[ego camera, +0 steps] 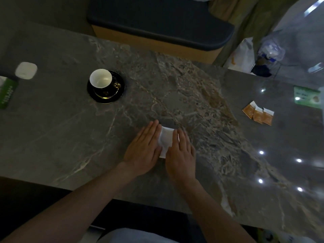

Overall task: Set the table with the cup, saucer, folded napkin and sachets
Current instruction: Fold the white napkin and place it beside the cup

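Both flat hands, left hand (143, 148) and right hand (181, 151), press the white folded paper napkin (165, 139) (fingers straight); lifting unevenly could spring its fold open.

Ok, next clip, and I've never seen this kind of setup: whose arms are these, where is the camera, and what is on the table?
There is no machine here. One camera is worn on a person's head and looks down, so the two arms at the bottom are that person's own. The left hand and right hand lie flat, fingers straight, pressing a white folded napkin onto the stone table; nothing is gripped. Farther off on the left a cup stands on a dark saucer. To the right lie three brown sachets side by side. A small white box and a green packet sit far left, a second green packet far right.
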The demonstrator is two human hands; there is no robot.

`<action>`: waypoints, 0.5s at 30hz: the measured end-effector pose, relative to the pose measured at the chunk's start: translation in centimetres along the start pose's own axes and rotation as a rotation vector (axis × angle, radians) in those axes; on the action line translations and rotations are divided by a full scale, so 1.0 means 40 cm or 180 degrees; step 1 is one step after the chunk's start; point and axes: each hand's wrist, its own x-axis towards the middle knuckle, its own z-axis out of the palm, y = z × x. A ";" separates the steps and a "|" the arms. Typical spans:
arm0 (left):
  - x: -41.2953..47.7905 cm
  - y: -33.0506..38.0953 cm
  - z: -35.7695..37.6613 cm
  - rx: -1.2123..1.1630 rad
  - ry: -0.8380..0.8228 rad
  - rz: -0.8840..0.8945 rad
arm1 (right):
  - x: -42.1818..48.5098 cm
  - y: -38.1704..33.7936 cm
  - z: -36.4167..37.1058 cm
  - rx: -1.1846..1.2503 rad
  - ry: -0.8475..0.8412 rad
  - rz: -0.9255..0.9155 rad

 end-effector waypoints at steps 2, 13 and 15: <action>0.011 -0.003 0.009 0.0286 -0.0177 -0.0003 | 0.002 0.028 0.014 -0.0201 -0.0299 -0.0111; 0.019 -0.043 0.052 0.0658 -0.0364 -0.0066 | 0.027 0.086 0.067 -0.0381 -0.0742 -0.0314; 0.018 -0.038 0.043 0.0615 -0.0420 -0.0075 | 0.029 0.083 0.059 -0.0408 -0.0825 -0.0345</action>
